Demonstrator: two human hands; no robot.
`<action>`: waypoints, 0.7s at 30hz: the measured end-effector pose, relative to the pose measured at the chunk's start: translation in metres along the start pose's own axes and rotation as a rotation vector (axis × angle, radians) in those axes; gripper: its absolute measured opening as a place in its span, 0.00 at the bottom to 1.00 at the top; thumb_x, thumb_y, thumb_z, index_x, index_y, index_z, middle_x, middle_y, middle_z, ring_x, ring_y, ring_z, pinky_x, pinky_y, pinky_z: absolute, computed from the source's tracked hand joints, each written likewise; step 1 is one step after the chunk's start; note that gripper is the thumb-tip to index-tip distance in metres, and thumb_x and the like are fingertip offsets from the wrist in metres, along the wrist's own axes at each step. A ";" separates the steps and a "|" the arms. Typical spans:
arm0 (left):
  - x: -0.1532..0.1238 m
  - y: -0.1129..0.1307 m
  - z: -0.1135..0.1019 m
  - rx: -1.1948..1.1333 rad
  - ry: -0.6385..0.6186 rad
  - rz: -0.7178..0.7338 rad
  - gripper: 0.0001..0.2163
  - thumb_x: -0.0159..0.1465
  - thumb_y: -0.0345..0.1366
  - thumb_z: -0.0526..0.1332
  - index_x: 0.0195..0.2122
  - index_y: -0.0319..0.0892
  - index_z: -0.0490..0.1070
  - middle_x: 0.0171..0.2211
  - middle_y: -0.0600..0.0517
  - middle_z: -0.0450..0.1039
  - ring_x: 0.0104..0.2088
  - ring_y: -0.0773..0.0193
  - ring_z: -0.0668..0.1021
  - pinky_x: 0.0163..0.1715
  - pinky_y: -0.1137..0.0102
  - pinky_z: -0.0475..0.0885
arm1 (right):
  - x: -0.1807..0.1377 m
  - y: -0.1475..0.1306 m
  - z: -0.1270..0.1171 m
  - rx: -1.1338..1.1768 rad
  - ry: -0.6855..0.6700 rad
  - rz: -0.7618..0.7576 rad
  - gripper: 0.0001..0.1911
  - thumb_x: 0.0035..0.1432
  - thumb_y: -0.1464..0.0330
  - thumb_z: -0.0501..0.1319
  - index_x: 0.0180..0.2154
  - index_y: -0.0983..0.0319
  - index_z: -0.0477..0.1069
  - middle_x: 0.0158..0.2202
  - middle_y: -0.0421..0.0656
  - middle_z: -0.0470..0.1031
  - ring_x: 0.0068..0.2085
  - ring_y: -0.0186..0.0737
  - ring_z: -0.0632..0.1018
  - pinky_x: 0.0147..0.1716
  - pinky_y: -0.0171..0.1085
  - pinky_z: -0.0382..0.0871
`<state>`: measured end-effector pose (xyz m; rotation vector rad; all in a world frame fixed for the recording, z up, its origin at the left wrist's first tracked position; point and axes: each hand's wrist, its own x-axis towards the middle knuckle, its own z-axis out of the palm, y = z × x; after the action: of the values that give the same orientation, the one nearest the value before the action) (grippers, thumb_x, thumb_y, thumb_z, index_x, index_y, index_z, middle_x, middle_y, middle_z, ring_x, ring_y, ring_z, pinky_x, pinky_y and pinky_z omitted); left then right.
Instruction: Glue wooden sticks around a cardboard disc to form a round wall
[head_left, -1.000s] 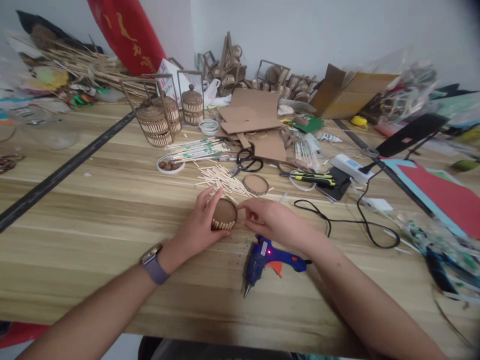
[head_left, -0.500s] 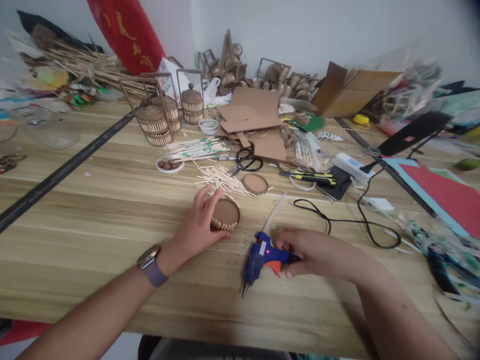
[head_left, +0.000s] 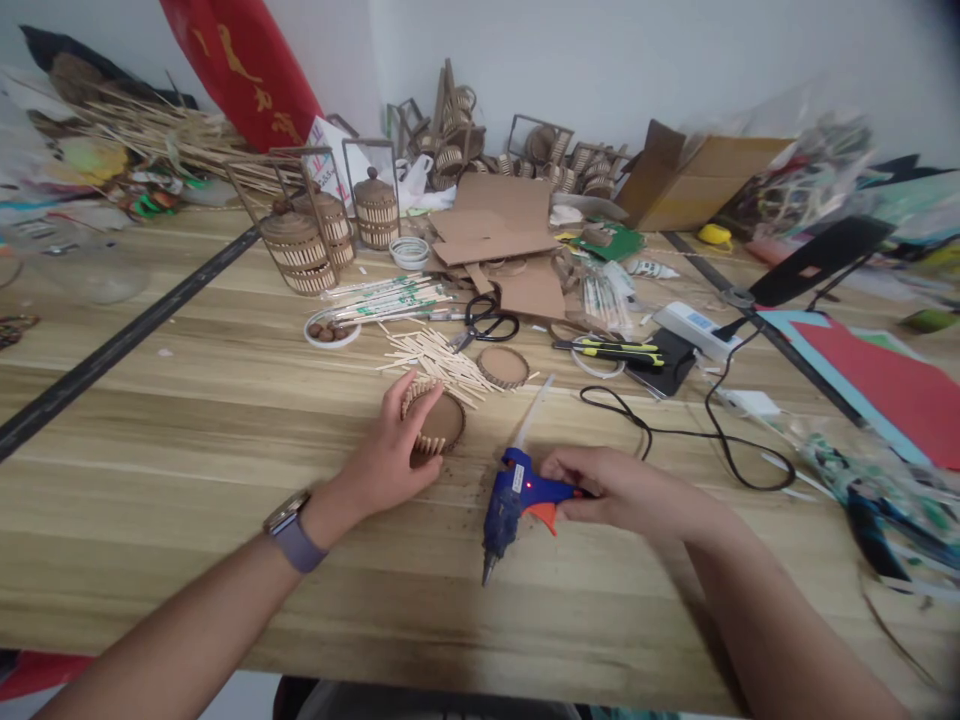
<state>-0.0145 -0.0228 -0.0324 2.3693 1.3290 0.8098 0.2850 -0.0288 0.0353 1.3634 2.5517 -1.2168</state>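
Observation:
My left hand [head_left: 390, 450] curves around the left side of a small round cardboard base [head_left: 448, 415], thumb at the near edge and fingers at the far edge. Short wooden sticks stand upright along part of the base's rim; my fingers hide some of them. To the right, my right hand [head_left: 619, 488] grips the handle of a blue hot glue gun [head_left: 504, 510]. Its nozzle points toward the table's front edge, the orange trigger shows, and a small red light is lit. From its back a clear glue stick [head_left: 534, 410] sticks out.
Behind the base lie loose sticks [head_left: 431, 358], a second round base [head_left: 503, 367] and black scissors [head_left: 491, 322]. Further back are finished lidded baskets [head_left: 300, 255] and cardboard sheets [head_left: 495, 215]. A utility knife [head_left: 615, 350] and a black cable [head_left: 690, 434] are at right.
The round base has turned in my left hand, so its sticks now show at the far left and near left. My right hand has shifted slightly closer on the glue gun.

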 end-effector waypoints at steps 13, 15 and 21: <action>0.004 -0.007 0.003 -0.064 0.091 -0.031 0.42 0.55 0.33 0.68 0.67 0.46 0.46 0.66 0.36 0.46 0.69 0.39 0.53 0.65 0.41 0.55 | 0.016 0.003 0.020 0.310 0.171 -0.021 0.15 0.54 0.58 0.64 0.37 0.62 0.72 0.27 0.38 0.69 0.28 0.35 0.70 0.28 0.34 0.68; 0.004 -0.008 0.004 -0.053 0.088 -0.031 0.42 0.55 0.33 0.68 0.67 0.45 0.46 0.66 0.36 0.47 0.68 0.39 0.54 0.65 0.42 0.55 | 0.018 0.002 0.025 0.317 0.171 -0.013 0.15 0.54 0.56 0.63 0.34 0.62 0.72 0.25 0.37 0.66 0.26 0.34 0.68 0.26 0.33 0.66; 0.005 -0.008 0.004 -0.030 0.101 -0.010 0.45 0.54 0.33 0.69 0.68 0.48 0.43 0.65 0.37 0.51 0.67 0.41 0.57 0.64 0.42 0.58 | 0.025 0.001 0.038 0.373 0.316 0.015 0.15 0.53 0.56 0.65 0.33 0.61 0.69 0.28 0.40 0.73 0.29 0.37 0.74 0.30 0.35 0.71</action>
<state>-0.0157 -0.0143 -0.0387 2.3242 1.3569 0.9514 0.2579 -0.0346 -0.0002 1.7713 2.5902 -1.6611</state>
